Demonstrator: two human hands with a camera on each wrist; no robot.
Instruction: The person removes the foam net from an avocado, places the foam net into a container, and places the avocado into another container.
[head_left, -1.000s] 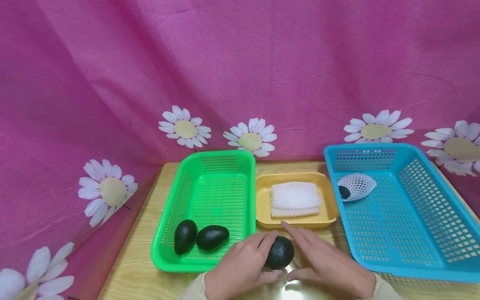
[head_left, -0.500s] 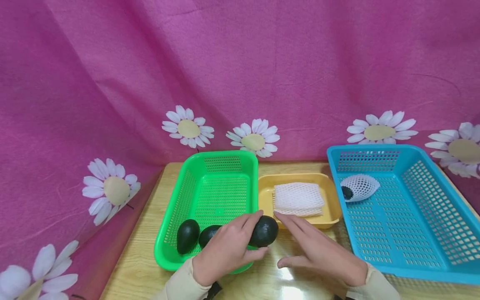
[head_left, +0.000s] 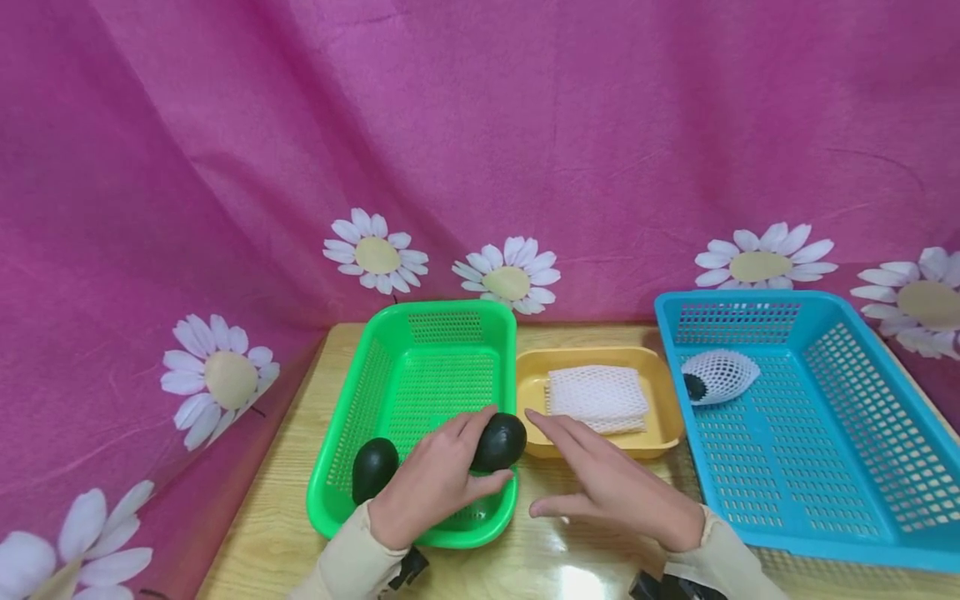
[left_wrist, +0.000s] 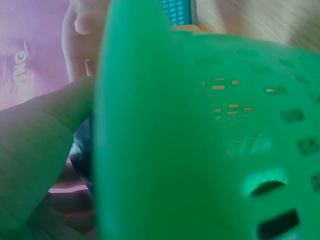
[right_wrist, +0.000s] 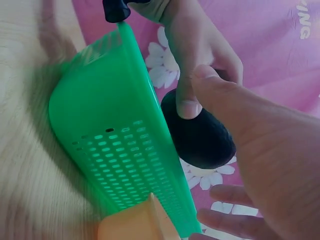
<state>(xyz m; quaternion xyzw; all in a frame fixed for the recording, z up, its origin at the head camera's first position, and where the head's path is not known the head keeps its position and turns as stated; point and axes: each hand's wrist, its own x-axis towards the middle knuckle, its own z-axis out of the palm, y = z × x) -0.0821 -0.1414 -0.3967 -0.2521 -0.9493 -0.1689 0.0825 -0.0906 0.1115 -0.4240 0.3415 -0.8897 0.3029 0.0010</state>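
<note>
My left hand (head_left: pixel 431 477) grips a dark avocado (head_left: pixel 499 442) above the right side of the green basket (head_left: pixel 511 358). In the right wrist view the thumb lies along the avocado (right_wrist: pixel 200 137). Just to the right, my right hand (head_left: pixel 600 479) hovers with its fingers spread, apart from the avocado and holding nothing. Another avocado (head_left: pixel 374 469) lies in the basket's front left; the left hand hides what is beside it. The green basket's wall (left_wrist: pixel 150 125) blocks much of the left wrist view.
A yellow tray (head_left: pixel 531 367) with white foam net sleeves (head_left: pixel 597 396) stands between the baskets. The blue basket (head_left: pixel 810 467) at the right holds an avocado in a white net (head_left: pixel 726 375). Behind the table hangs a pink flowered cloth (head_left: pixel 480 150).
The left hand has lifted the avocado from the table and carried it left over the green basket's edge. The right hand has followed leftward, fingers still spread.
</note>
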